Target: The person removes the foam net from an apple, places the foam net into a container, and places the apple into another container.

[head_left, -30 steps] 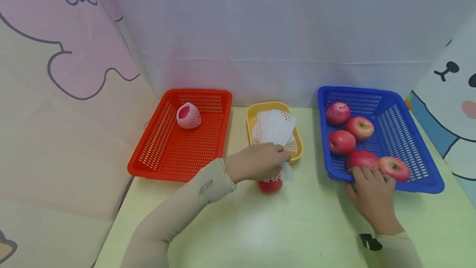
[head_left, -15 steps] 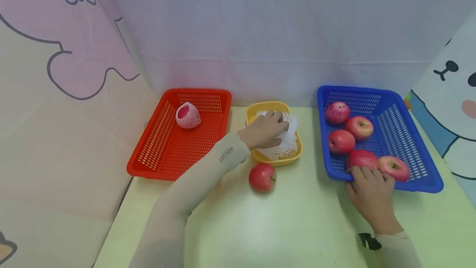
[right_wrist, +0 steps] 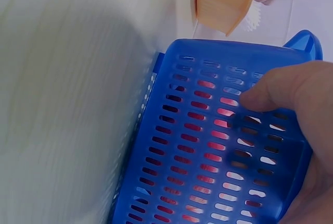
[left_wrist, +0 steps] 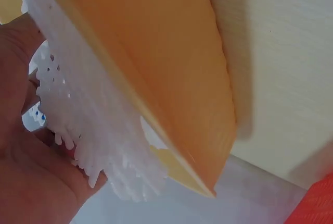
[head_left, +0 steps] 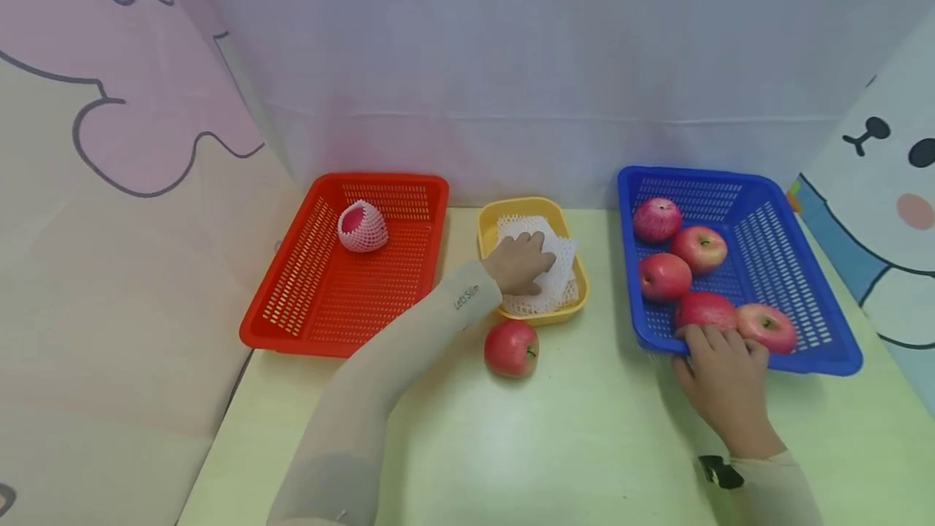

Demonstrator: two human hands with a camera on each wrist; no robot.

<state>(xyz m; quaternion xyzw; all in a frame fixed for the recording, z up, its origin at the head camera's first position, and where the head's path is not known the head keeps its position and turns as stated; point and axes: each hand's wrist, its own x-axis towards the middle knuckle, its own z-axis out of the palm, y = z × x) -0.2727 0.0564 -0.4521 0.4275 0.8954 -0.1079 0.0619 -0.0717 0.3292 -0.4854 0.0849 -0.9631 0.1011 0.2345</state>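
My left hand [head_left: 520, 264] rests with spread fingers on white foam fruit nets [head_left: 558, 274] in the small yellow basket [head_left: 488, 222]. In the left wrist view the nets [left_wrist: 99, 109] bulge over the basket's rim, beside the palm. A bare red apple [head_left: 511, 349] sits on the table in front of that basket. My right hand [head_left: 726, 384] grips the front rim of the blue basket [head_left: 803, 266], its fingers over the edge near the apples. In the right wrist view the thumb [right_wrist: 260, 96] lies against the basket's slotted outer wall.
Several red apples [head_left: 700, 250] lie in the blue basket, mostly toward its left and front. At the left a red basket [head_left: 351, 299] holds one apple in a pink foam net [head_left: 363, 227]. White cloth [head_left: 467, 63] hangs behind the table [head_left: 555, 445].
My left hand has moved from the apple up and back to the yellow basket, leaving the apple uncovered; the foam net it held by the apple is off it. The right hand stays put.
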